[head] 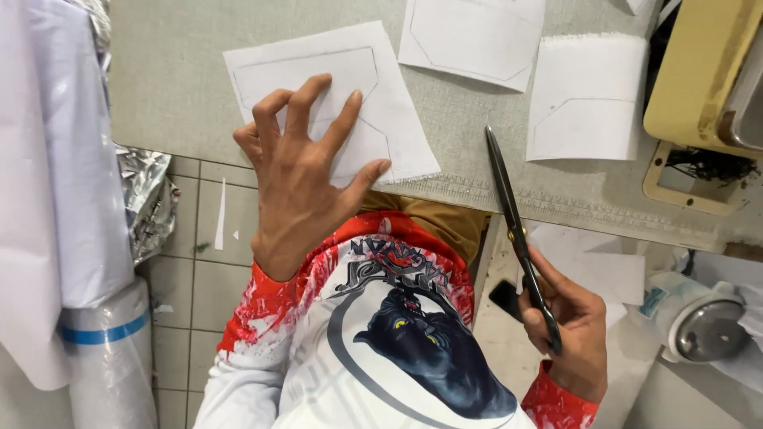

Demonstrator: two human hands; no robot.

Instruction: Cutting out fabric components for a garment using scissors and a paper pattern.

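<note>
Left hand (298,171) spread wide, fingers arched, fingertips (385,166) pressing on a white fabric piece (397,127) with a pencilled pocket outline, lying at the near edge of the grey tabletop (171,79). Nothing clasped in that grip. Right hand (568,326) low beside the tabletop edge, grip closed round the handles of black scissors (517,230), blades together, tip angled up over the tabletop. Two more marked white pieces (473,36) (588,95) further back, well apart from the hands. Beige sewing machine (699,71), probably, at the right edge.
</note>
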